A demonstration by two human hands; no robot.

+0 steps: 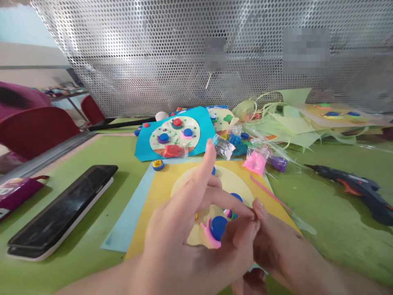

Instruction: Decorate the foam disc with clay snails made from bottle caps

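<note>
My left hand (184,229) is over the yellow sheet (162,192), one finger raised and other fingers bent into a pinch. My right hand (285,241) meets it, and the fingertips of both press together; anything between them is too small or hidden to make out. Just beyond my left hand lies a snail figure with a blue cap (218,227) for a shell and a pink clay body (208,234). It rests on the cream circle (184,180) of the yellow sheet, where more blue caps are partly covered by my hands.
A finished-looking turquoise card (205,123) leans behind, near bags of pink clay (255,162) and purple clay (278,164). A hot glue gun (356,186) lies right; a phone (64,209) lies left. A yellow-filled cap (158,165) and pale green paper strips (282,119) are farther back.
</note>
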